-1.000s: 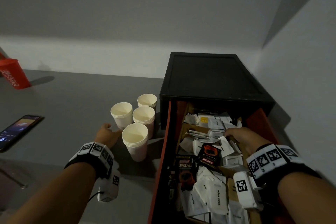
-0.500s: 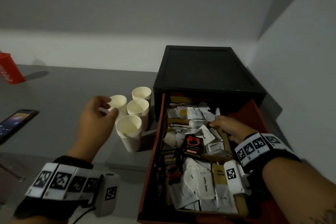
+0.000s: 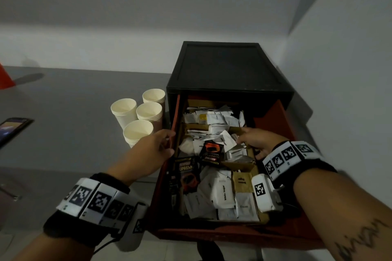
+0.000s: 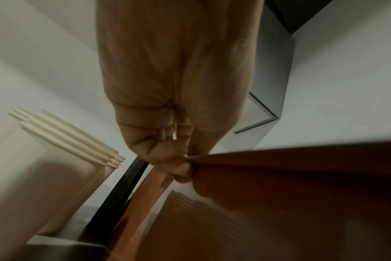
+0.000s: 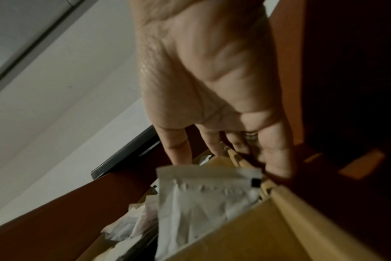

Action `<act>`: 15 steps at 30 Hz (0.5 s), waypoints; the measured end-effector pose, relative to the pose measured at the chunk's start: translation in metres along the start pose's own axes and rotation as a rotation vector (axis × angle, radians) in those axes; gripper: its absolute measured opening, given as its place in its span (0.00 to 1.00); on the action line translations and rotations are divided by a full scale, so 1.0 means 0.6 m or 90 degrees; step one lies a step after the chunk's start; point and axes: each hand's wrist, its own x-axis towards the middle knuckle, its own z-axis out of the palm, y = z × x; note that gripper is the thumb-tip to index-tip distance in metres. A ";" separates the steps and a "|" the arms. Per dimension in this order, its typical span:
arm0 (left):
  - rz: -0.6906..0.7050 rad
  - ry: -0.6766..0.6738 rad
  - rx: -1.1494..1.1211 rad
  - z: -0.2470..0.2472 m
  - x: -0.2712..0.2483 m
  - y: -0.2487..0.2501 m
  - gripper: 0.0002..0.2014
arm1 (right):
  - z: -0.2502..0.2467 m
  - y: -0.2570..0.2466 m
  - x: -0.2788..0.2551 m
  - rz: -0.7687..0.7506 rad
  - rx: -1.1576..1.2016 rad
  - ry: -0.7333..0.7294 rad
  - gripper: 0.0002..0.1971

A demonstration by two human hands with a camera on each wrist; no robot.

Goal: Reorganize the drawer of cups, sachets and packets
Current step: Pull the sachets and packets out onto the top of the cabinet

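Observation:
A red drawer (image 3: 212, 233) stands pulled out of a black cabinet (image 3: 222, 68). It holds a heap of white sachets (image 3: 224, 193) and dark coffee packets (image 3: 212, 151) in a cardboard insert (image 3: 252, 154). Several stacks of cream paper cups (image 3: 137, 131) stand on the table left of it. My left hand (image 3: 169, 143) grips the top edge of the drawer's left wall (image 4: 301, 176), fingers curled over it (image 4: 181, 166), with the cups (image 4: 56, 159) close by. My right hand (image 3: 244, 137) is inside the drawer, its straight fingers (image 5: 176, 150) resting on the cardboard insert (image 5: 257, 229) above a white sachet (image 5: 201, 203).
The grey table (image 3: 63, 123) carries a phone (image 3: 12, 129) at its left edge and a red cup (image 3: 5, 78) at the far left. A white wall (image 3: 339, 70) runs close along the cabinet's right side.
My left hand left the cups and moved right to take hold of the drawer's left wall. My right hand stayed among the sachets.

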 end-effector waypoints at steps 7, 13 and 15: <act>-0.010 -0.026 0.005 -0.010 0.000 0.008 0.23 | 0.019 -0.019 0.025 -0.051 -0.128 0.073 0.13; 0.016 0.021 -0.022 -0.058 0.023 0.070 0.14 | 0.001 -0.046 0.006 -0.058 0.167 0.081 0.06; 0.014 0.030 -0.056 -0.070 0.047 0.095 0.19 | -0.009 -0.056 0.008 -0.057 0.227 0.081 0.10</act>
